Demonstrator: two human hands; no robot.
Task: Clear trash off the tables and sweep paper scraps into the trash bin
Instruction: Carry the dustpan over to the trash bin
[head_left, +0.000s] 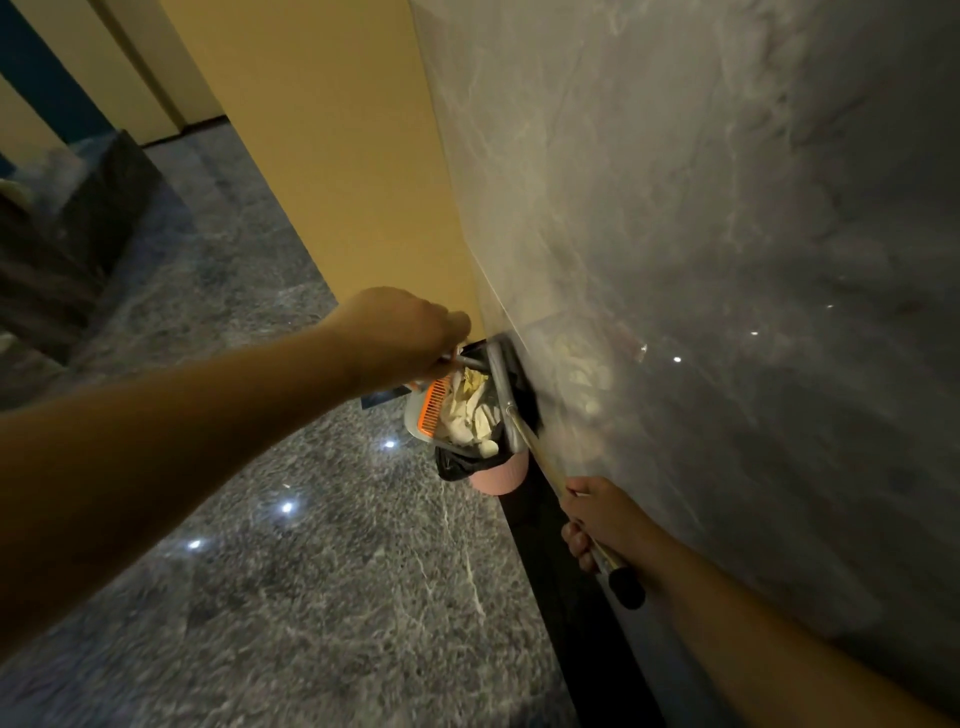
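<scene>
Tipping dustpan (423, 415) of paper scraps (470, 415) into pink trash bin (496, 475); left hand (410, 332) clenching dustpan handle, right hand (602, 519) grasping broom handle (545, 457); next, shake scraps out.

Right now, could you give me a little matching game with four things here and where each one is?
Things:
1. left hand
2. right hand
3. paper scraps
4. pink trash bin

Places:
A. on the floor against the marble wall
B. gripping the dustpan handle
C. gripping the broom handle
D. heaped over the bin's black liner

Pairs: 1-B, 2-C, 3-D, 4-A
</scene>
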